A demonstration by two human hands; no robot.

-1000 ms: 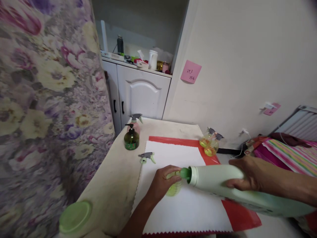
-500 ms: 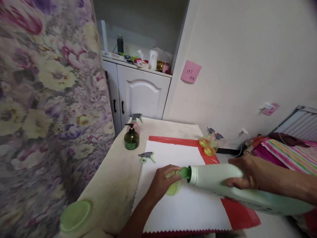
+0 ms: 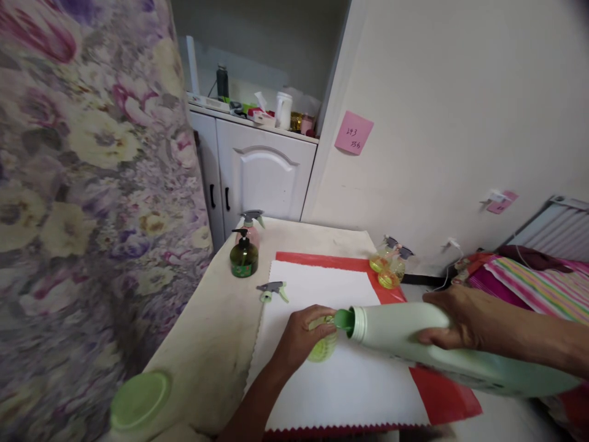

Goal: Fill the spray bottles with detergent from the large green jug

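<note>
My left hand point(image 3: 307, 336) is wrapped round the neck of a small clear spray bottle point(image 3: 323, 350) with yellow-green liquid in it, upright on the white sheet point(image 3: 354, 393). With my right hand point(image 3: 460, 319) I grip a large pale green jug point(image 3: 400, 325), tilted almost flat. Its green spout point(image 3: 343, 320) points left and meets the small bottle's mouth; whether liquid flows is too small to tell. A grey and green spray trigger head point(image 3: 273, 290) lies on the sheet's left edge. Near the front left of the table rests a green cap point(image 3: 140, 400).
A dark green pump bottle point(image 3: 244, 259) stands at the table's left edge, before a pink spray bottle point(image 3: 251, 232). Two spray bottles with yellow liquid point(image 3: 390, 273) stand at the back right. Red material point(image 3: 444, 396) lies under the sheet. A floral curtain point(image 3: 92, 215) hangs at left.
</note>
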